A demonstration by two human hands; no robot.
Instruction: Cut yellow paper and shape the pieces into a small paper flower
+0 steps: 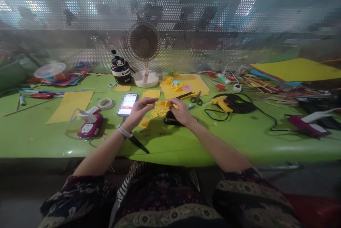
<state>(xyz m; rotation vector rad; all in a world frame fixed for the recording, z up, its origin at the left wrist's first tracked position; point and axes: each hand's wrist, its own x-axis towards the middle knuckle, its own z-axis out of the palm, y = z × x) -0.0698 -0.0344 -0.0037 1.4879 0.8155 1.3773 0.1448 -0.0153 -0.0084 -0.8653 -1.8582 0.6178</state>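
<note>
Both of my hands meet over the green table (186, 142), pinching a small folded yellow paper piece (163, 104) between them. My left hand (138, 111) grips its left end with closed fingers; a pale watch band circles that wrist. My right hand (182, 111) holds the right end, fingers curled round it. Small yellow paper scraps (156, 113) lie just under the piece. A phone (128, 104) with a lit screen lies left of my left hand. Black scissors (172, 119) rest partly hidden beneath my right hand.
A yellow glue gun (221, 103) with a black cord lies to the right, near smaller scissors (197, 98). Yellow paper sheets (69, 105) and a tape roll (106, 104) lie left. A small fan (144, 52) and black jar (121, 70) stand behind. Pink power strips (90, 127) sit on both sides.
</note>
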